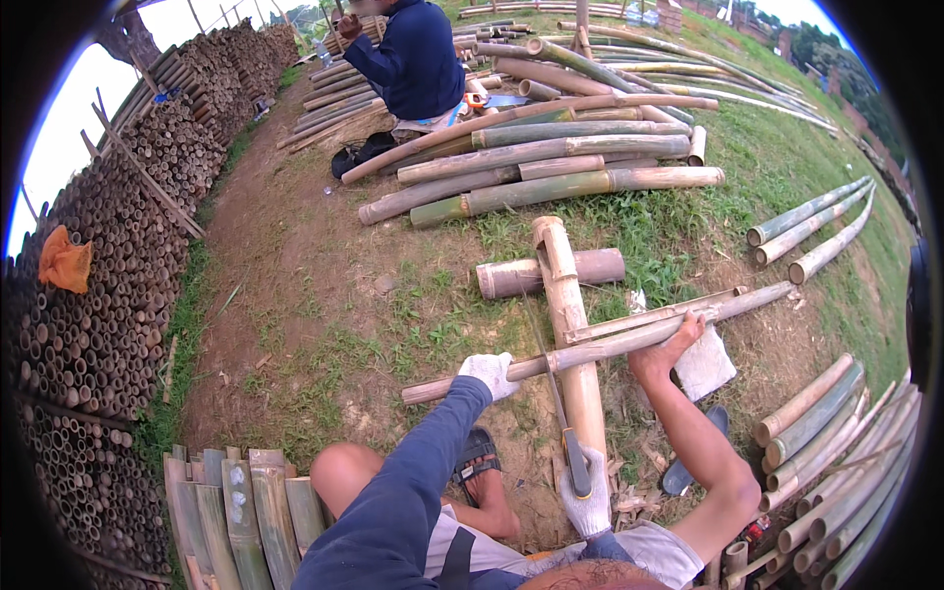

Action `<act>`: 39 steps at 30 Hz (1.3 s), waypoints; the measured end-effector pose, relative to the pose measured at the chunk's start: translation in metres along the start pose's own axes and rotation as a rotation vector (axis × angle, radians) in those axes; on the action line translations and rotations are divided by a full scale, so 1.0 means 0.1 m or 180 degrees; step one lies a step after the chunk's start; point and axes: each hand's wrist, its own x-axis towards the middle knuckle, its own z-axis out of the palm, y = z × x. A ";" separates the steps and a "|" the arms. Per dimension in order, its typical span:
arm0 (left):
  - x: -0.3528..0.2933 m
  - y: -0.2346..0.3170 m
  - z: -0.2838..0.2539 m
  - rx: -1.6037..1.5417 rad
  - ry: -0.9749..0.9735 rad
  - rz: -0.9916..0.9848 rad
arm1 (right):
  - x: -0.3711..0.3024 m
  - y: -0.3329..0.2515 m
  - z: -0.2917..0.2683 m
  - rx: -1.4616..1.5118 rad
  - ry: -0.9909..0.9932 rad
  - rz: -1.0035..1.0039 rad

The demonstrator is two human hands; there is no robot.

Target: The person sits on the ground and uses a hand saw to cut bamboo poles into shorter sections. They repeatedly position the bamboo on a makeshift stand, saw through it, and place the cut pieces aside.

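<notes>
Seems to be the steadying step before a cut. Left hand (489,374), gloved, fingers clamped round the thin pole (610,344), which lies crosswise on a thick bamboo log (567,295) on the ground just ahead of the knees. Right hand (590,503), gloved, fingers closed on the handle of a long knife (562,418), blade resting along the log and passing the pole. Another person's bare hand (671,349) presses the pole further right. Next move probably calls for lifting the blade and setting its edge on the pole, clear of both holding hands.
</notes>
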 end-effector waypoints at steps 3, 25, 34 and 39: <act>-0.03 0.03 -0.05 0.0114 -0.0018 0.0013 | 0.25 0.24 0.26 0.0475 0.0107 0.0006; -0.10 0.12 -0.04 0.0077 0.0116 -0.0107 | 0.06 0.71 0.39 0.0530 0.0094 -0.0152; -0.13 0.16 -0.10 0.0119 0.0039 -0.0134 | 0.06 0.71 0.39 0.0463 0.0039 -0.0199; -0.15 0.17 -0.12 0.0142 0.0014 -0.0161 | 0.05 0.72 0.40 0.0434 0.0052 -0.0222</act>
